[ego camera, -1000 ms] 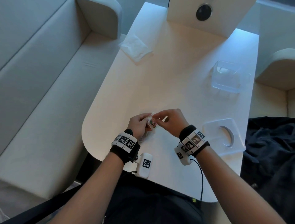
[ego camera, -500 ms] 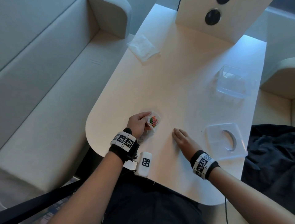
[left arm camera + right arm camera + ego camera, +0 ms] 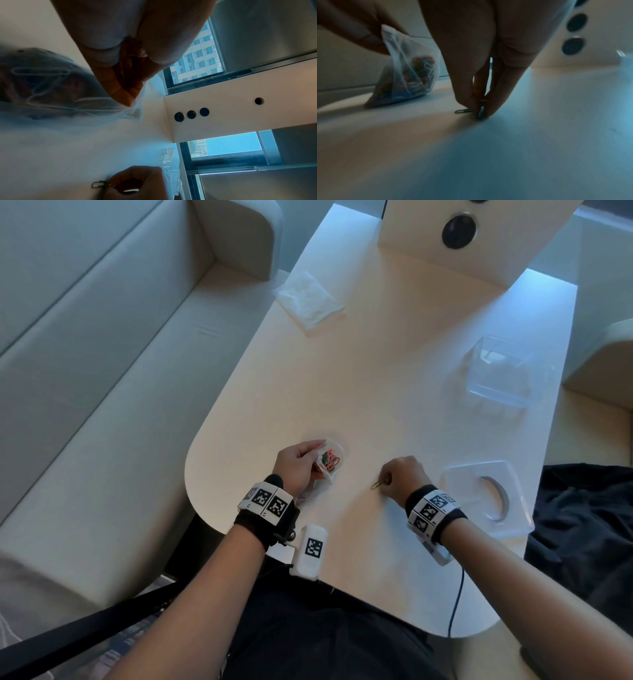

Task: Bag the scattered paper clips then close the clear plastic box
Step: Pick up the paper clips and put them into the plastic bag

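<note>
Right hand [image 3: 406, 475] now from flat to paper clip [image 3: 377, 484] pinch.

Dim bluish window light, wrist views blurred, wide-angle edge warping

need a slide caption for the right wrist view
Right hand pinches a green paper clip off the table; left hand holds the clip bag.

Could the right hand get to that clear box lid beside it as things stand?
Probably yes. The lid lies flat on the table just beside the right hand, with nothing between them, though that hand is busy pinching a green paper clip.
</note>
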A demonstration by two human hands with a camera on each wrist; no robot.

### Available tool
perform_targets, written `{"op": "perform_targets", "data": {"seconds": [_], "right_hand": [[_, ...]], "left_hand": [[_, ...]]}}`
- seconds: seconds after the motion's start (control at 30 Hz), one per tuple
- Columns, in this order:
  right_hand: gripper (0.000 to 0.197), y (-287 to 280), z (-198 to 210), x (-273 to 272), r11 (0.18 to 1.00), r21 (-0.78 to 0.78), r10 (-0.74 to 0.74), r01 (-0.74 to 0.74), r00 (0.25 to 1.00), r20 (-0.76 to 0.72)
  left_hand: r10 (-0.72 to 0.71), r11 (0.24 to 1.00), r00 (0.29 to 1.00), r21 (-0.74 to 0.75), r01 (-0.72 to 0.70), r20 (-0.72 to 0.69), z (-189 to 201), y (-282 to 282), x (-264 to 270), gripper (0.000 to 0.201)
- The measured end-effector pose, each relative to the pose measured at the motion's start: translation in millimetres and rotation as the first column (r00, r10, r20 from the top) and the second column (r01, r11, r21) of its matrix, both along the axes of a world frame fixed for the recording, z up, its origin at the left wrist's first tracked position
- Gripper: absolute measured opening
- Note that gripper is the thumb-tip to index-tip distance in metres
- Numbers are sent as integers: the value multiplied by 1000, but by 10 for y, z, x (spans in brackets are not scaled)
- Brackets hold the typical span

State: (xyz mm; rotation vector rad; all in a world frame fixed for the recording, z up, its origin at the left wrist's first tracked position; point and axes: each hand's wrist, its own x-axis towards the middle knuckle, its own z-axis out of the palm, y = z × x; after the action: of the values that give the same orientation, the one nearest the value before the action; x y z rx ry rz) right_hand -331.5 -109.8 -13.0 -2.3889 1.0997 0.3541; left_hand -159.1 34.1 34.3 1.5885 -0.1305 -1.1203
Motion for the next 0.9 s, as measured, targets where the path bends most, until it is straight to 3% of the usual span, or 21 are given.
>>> {"op": "perform_targets", "data": {"seconds": [0.13,0.2,0.27,0.3,0.4,0.5,0.73,0.9], "right_hand": [[3,-203,44,54,977,78,-201,200,980,6],[5,-341,102,-9,906,215,-389,365,917,86],[8,-405,134,-75,863,299,-464,407,873,153],[8,-396,140,-72,892,285,-406,350,898,171],[9,-213,74,-17,988,152,-53,36,992,110],[8,-86,-28,16,978,55,200,-202,979,44],[8,-131,-49,87,935,74,353,-346,930,-106],[8,-226,-70,28,950,84,310,-301,943,-125]], "left_hand": [[-15,1000,1000,3,15,9,13,-12,3,28],[-25,1000,1000,7,25,17,22,-12,11,28],[-28,1000,999,8,28,21,16,-11,21,28],[-30,1000,999,8,29,24,9,-7,26,28],[-37,999,999,10,36,31,-15,-2,39,28],[-38,999,999,16,38,17,-22,-7,36,28],[-51,999,999,12,51,4,-68,1,75,27],[-62,998,998,30,62,14,-62,-4,84,24]]}}
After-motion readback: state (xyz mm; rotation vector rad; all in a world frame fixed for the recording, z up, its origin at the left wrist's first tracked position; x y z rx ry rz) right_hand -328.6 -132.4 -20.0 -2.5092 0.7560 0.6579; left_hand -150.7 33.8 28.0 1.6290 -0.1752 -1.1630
